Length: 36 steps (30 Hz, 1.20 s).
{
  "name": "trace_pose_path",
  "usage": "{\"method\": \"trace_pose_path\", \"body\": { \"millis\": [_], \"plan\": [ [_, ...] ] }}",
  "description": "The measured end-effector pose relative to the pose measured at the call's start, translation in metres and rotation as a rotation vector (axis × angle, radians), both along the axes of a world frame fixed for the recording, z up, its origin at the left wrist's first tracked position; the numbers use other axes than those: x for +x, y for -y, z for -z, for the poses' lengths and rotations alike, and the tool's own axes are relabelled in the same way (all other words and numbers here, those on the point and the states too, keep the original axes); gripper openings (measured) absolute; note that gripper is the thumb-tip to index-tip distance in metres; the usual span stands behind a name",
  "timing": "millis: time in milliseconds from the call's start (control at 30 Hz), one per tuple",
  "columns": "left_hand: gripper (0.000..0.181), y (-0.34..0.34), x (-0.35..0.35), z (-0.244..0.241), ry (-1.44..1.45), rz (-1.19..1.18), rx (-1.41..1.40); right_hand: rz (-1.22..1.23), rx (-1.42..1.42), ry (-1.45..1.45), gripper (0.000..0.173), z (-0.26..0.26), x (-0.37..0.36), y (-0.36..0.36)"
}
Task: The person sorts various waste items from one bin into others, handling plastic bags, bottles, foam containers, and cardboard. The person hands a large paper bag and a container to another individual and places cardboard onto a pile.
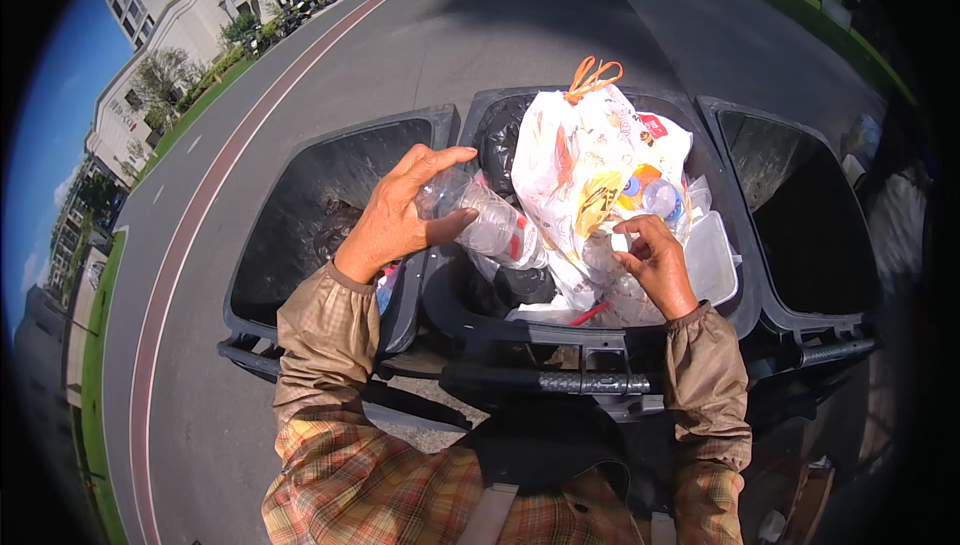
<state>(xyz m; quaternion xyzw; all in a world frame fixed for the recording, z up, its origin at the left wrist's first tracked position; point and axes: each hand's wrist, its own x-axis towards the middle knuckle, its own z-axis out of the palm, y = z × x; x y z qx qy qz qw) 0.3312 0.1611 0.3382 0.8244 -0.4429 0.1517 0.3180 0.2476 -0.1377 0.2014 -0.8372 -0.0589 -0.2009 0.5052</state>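
My left hand (409,207) holds a clear plastic bottle (484,215) with a red-and-white label, thumb on one side and fingers on the other. The bottle is tilted over the middle bin, its labelled end pointing down and right. My right hand (656,264) is bent over the rubbish, thumb and fingertips drawn together on a small whitish plastic piece (621,241). Close by stands a full white printed plastic bag (555,147) with orange drawstrings (592,78). Another clear bottle (660,198) with a blue label lies against that bag.
The middle wheeled bin (469,327) also contains black bags (499,147), a translucent food container (712,256) and a red stick (590,313). Open bins flank it: a left one (300,159) and a right one (787,140). A paved road (360,87) runs beyond.
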Motion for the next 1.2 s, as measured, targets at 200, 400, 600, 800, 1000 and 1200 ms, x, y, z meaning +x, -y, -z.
{"method": "trace_pose_path", "body": {
  "millis": [200, 400, 600, 800, 1000, 1200],
  "plan": [
    [0.037, -0.022, -0.001, 0.050, -0.261, -0.226, -0.414, -0.062, 0.188, -0.054, 0.031, 0.014, 0.000, -0.006],
    [0.038, -0.006, -0.018, 0.096, -0.816, -0.260, -0.752, -0.237, 0.659, -0.096, 0.032, 0.004, -0.005, -0.004],
    [0.039, 0.008, -0.004, 0.107, -1.144, -0.097, -0.803, -0.261, 0.672, -0.032, 0.032, -0.001, -0.005, 0.008],
    [0.046, 0.015, 0.012, 0.110, -1.260, -0.219, -0.674, -0.166, 0.642, 0.040, 0.029, 0.002, -0.005, 0.010],
    [0.048, 0.031, -0.010, 0.114, -0.698, -0.001, -0.689, -0.091, 0.799, -0.079, 0.022, 0.011, -0.001, 0.019],
    [0.067, 0.040, -0.019, 0.084, 0.289, 0.224, -0.217, -0.186, 1.168, -0.208, 0.025, -0.004, -0.004, 0.035]
  ]
}}
